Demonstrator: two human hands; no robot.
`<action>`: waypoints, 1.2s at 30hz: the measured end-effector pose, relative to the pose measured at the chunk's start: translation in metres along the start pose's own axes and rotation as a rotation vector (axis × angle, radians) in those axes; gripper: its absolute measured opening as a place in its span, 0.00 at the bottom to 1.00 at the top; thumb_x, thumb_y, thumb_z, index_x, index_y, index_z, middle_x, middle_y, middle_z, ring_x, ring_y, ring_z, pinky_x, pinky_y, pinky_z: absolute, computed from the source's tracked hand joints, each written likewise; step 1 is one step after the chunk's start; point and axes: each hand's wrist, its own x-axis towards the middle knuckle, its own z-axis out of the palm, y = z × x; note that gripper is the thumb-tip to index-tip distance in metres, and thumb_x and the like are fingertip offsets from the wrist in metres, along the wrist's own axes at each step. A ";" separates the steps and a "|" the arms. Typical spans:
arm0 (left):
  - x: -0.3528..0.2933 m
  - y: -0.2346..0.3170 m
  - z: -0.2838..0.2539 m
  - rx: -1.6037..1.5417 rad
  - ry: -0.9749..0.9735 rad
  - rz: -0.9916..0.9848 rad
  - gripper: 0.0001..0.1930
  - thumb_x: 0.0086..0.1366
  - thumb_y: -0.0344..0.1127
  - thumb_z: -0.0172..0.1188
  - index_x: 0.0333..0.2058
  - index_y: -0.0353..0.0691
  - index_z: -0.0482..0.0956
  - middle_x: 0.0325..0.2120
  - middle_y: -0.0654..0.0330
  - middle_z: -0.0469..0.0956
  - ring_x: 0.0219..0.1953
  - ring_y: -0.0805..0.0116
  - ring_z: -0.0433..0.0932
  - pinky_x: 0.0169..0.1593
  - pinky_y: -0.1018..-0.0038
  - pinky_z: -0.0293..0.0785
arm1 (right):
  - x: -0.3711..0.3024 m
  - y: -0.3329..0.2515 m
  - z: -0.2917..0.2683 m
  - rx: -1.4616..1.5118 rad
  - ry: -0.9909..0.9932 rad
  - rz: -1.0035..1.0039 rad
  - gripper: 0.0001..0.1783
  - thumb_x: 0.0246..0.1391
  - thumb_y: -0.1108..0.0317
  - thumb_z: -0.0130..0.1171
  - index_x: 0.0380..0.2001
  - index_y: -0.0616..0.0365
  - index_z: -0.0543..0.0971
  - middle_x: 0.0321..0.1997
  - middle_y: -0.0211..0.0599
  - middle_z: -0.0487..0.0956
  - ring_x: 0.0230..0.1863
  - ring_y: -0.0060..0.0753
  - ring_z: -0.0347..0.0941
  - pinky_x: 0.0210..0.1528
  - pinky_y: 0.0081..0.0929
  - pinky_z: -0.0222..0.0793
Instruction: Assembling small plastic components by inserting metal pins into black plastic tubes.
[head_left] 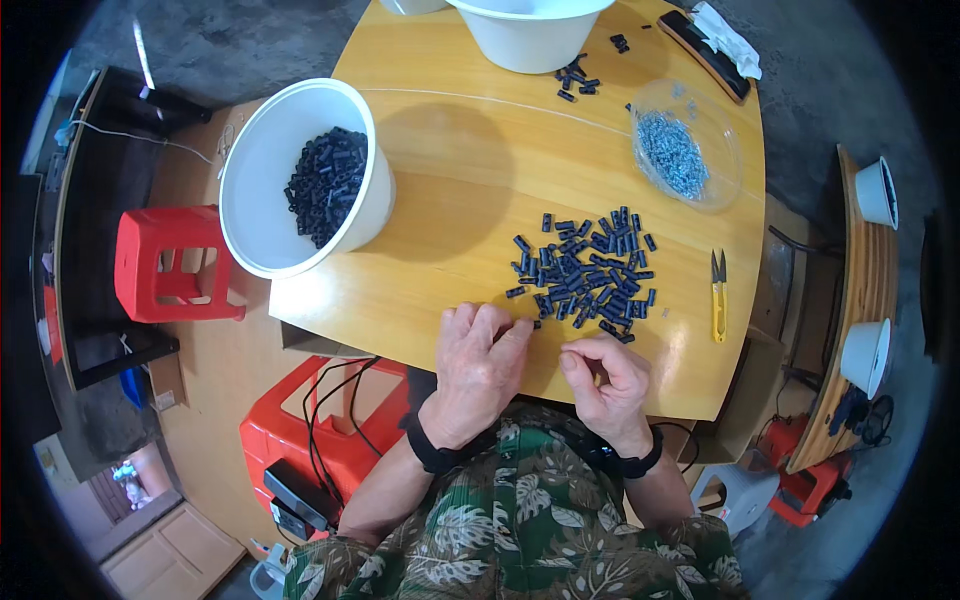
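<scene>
Head view: round wooden table (480,170) (glossy) over grey concrete floor (250,40).

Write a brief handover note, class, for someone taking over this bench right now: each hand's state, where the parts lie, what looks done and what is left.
Left hand: palm down on the wooden table, fingertips beside the loose pile of small dark cylinders; whether it grips anything cannot be told.
Right hand: fingers curled together, as if pinching something too small to make out.
Silver bits sit in the clear dish; yellow snips lie right of the pile.
Done, it seems: the dark pieces in the white bucket.
Left: the pile on the table.
</scene>
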 end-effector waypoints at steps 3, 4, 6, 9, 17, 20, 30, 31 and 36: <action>0.001 0.000 0.000 -0.006 -0.005 -0.010 0.15 0.49 0.20 0.69 0.37 0.37 0.83 0.31 0.59 0.74 0.33 0.59 0.72 0.37 0.66 0.67 | 0.001 0.001 0.000 0.000 -0.011 0.008 0.04 0.56 0.77 0.65 0.35 0.64 0.80 0.25 0.33 0.78 0.22 0.19 0.70 0.24 0.18 0.65; 0.001 0.000 -0.002 -0.006 -0.006 -0.009 0.15 0.49 0.20 0.69 0.37 0.37 0.83 0.31 0.59 0.74 0.33 0.59 0.72 0.37 0.66 0.67 | 0.001 0.001 -0.001 0.000 -0.010 0.009 0.04 0.56 0.77 0.65 0.35 0.64 0.80 0.25 0.33 0.78 0.22 0.19 0.70 0.24 0.18 0.65; -0.002 0.002 -0.008 -0.247 0.025 -0.051 0.11 0.53 0.19 0.68 0.37 0.36 0.82 0.33 0.58 0.79 0.36 0.61 0.76 0.40 0.68 0.71 | 0.001 0.000 -0.002 0.015 -0.027 0.028 0.04 0.56 0.77 0.65 0.35 0.64 0.80 0.27 0.34 0.78 0.22 0.20 0.70 0.24 0.18 0.65; -0.017 0.005 -0.016 -0.795 -0.036 -0.310 0.09 0.58 0.19 0.66 0.38 0.34 0.81 0.35 0.56 0.82 0.38 0.64 0.79 0.44 0.69 0.74 | -0.001 -0.001 -0.003 0.096 -0.032 0.062 0.05 0.55 0.78 0.64 0.36 0.64 0.81 0.28 0.35 0.79 0.23 0.21 0.72 0.26 0.19 0.66; -0.029 0.010 -0.028 -1.133 -0.014 -0.339 0.08 0.59 0.20 0.66 0.37 0.32 0.81 0.34 0.53 0.82 0.38 0.64 0.80 0.44 0.70 0.76 | 0.003 -0.037 -0.004 0.236 -0.146 -0.018 0.10 0.49 0.79 0.69 0.36 0.62 0.81 0.29 0.36 0.79 0.27 0.23 0.74 0.28 0.19 0.69; -0.026 0.014 -0.036 -0.968 -0.040 -0.246 0.08 0.58 0.20 0.67 0.37 0.32 0.81 0.34 0.54 0.82 0.38 0.62 0.80 0.44 0.69 0.76 | 0.003 -0.039 -0.007 0.196 -0.233 0.025 0.07 0.53 0.76 0.68 0.35 0.63 0.80 0.29 0.33 0.79 0.27 0.20 0.74 0.29 0.17 0.69; -0.027 0.019 -0.034 -0.720 0.035 -0.108 0.14 0.53 0.23 0.71 0.40 0.33 0.83 0.43 0.50 0.82 0.43 0.57 0.81 0.48 0.67 0.76 | -0.012 -0.033 0.001 0.944 -0.319 0.641 0.08 0.66 0.67 0.57 0.39 0.62 0.77 0.29 0.27 0.75 0.24 0.14 0.68 0.25 0.15 0.66; -0.027 0.019 -0.034 -0.720 0.034 -0.109 0.14 0.53 0.23 0.71 0.40 0.33 0.83 0.43 0.50 0.82 0.43 0.57 0.81 0.48 0.67 0.76 | -0.011 -0.033 0.001 0.919 -0.337 0.660 0.08 0.66 0.67 0.58 0.39 0.62 0.77 0.29 0.26 0.75 0.24 0.14 0.68 0.25 0.14 0.66; -0.023 0.022 -0.037 -0.500 -0.085 -0.087 0.14 0.54 0.22 0.68 0.41 0.35 0.81 0.42 0.52 0.82 0.43 0.56 0.81 0.46 0.68 0.77 | -0.011 -0.033 0.000 0.702 -0.197 0.598 0.07 0.63 0.68 0.62 0.37 0.61 0.78 0.29 0.25 0.77 0.25 0.12 0.69 0.26 0.13 0.66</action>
